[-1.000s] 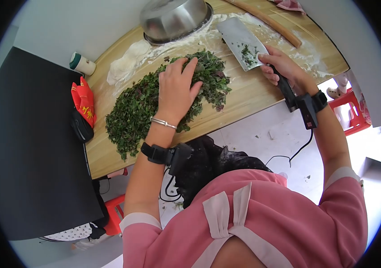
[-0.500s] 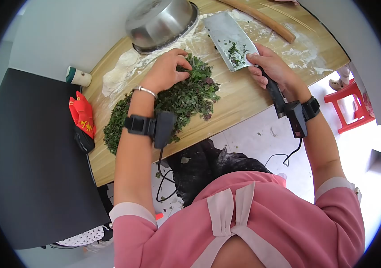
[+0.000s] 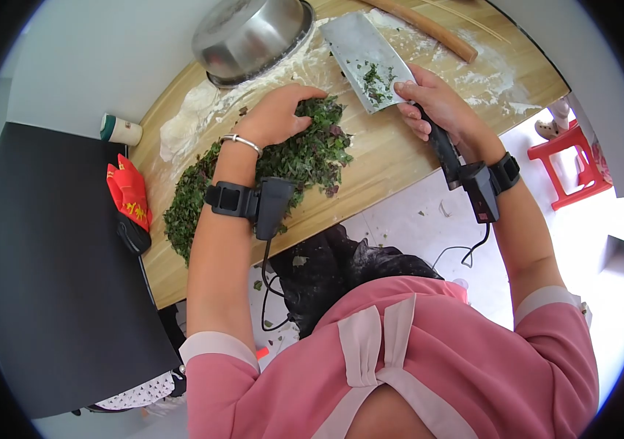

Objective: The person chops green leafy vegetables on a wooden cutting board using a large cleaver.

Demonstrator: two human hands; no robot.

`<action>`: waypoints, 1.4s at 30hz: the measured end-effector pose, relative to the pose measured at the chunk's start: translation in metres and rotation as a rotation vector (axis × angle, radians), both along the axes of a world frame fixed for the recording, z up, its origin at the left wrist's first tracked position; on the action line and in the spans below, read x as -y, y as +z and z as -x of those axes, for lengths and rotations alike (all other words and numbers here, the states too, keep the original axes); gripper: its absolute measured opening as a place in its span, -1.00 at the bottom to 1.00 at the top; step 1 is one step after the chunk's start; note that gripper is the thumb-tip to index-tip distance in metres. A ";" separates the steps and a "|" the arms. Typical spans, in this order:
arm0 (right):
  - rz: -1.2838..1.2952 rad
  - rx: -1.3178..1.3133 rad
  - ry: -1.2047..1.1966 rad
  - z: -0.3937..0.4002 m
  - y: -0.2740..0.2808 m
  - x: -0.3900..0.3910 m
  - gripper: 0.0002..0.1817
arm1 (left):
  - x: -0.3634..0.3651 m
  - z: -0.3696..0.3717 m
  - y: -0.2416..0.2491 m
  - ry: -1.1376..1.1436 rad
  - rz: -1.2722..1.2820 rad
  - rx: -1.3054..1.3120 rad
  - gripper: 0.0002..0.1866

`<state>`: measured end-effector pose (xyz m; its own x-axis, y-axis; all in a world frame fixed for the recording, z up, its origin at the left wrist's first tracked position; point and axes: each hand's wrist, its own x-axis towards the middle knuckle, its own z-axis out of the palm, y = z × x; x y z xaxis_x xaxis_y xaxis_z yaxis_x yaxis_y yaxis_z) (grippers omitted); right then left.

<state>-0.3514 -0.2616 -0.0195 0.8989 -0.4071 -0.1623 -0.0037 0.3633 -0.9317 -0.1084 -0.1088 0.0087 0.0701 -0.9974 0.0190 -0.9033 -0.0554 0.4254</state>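
Note:
A long heap of chopped dark green and purple leaves (image 3: 304,157) lies on the wooden table (image 3: 392,157). My left hand (image 3: 277,113) rests on the far end of the heap, fingers curled over the leaves and cupping them. My right hand (image 3: 432,102) grips the black handle of a broad cleaver (image 3: 359,55), whose blade is lifted flat above the table to the right of the heap, with bits of leaf stuck to it. Both wrists wear black strapped devices.
An upturned steel bowl (image 3: 249,33) sits at the table's far side beside a lump of dough (image 3: 184,124) and scattered flour. A wooden rolling pin (image 3: 429,29), a small cup (image 3: 121,130), a red packet (image 3: 129,194) and a red stool (image 3: 572,164) are nearby.
My left hand slid from the middle of the heap to its far end and curled over the leaves. The cleaver shifted slightly left, still raised.

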 end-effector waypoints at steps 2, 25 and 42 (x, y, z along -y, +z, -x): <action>-0.022 0.008 -0.007 0.000 0.001 -0.001 -0.74 | -0.001 -0.002 -0.007 -0.123 0.115 0.076 -0.66; 0.042 0.006 -0.151 0.000 -0.003 -0.009 -0.75 | -0.029 0.074 -0.027 0.232 0.356 0.255 -0.82; 0.043 0.013 -0.135 0.000 -0.003 -0.006 -0.85 | -0.044 -0.034 -0.014 0.399 0.239 0.217 -0.83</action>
